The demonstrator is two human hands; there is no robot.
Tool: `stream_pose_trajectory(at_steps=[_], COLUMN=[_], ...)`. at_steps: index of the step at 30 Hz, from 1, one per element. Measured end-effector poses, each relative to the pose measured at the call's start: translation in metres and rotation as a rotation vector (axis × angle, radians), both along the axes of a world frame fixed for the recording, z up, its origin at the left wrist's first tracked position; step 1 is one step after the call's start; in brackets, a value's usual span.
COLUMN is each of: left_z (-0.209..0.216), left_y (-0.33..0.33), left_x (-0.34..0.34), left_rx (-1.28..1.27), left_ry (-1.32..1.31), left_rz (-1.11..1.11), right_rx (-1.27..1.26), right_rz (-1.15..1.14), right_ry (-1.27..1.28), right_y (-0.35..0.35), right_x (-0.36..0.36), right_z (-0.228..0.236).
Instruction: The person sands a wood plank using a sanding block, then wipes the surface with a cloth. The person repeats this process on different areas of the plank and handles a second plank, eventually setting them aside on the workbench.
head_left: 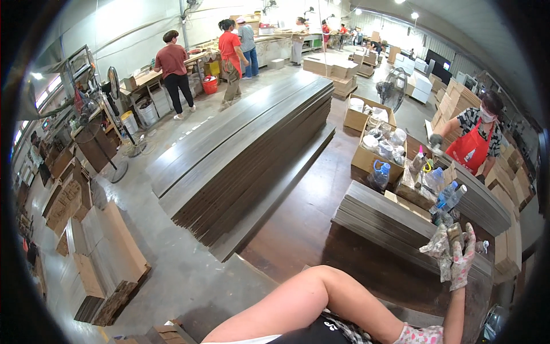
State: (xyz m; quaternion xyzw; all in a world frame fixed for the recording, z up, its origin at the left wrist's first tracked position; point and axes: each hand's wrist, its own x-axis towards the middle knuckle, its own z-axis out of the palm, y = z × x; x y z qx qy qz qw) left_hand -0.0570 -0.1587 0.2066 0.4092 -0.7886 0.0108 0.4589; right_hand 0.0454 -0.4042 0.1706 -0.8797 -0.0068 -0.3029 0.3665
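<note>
My right hand (460,265), in a pale spotted glove, is raised over the near right end of a stack of grey-brown boards (384,221). One finger points up, while the others are closed around a crumpled, stained whitish rag (437,250). A small brownish piece (454,235) shows by those fingers; its kind is unclear. My left arm bends across the bottom of the view. Of my left hand (421,333), in a pink-spotted glove, only the cuff and back show at the lower edge; its fingers are out of sight.
A tall stack of long grey boards (246,143) fills the middle. Bottles (447,195) and open cartons (366,155) of containers stand behind the nearer boards. Across them works a person in a red apron (472,146). More boards (106,258) lie left, near a standing fan (100,140).
</note>
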Motion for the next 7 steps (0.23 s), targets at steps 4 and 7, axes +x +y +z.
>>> stream_pose_trajectory(at_steps=[4,7], left_z=[-0.009,0.058], left_y=[-0.054,0.019], left_x=[-0.040,-0.036], left_rx=[-0.409,-0.254], left_ry=[-0.038,-0.333], left_rz=[0.039,0.048], right_rx=[0.236,0.422], right_rz=[0.065,0.139], right_ry=[0.031,0.029], right_y=[0.039,0.078], right_x=[-0.003,-0.005], right_z=[-0.023,-0.043])
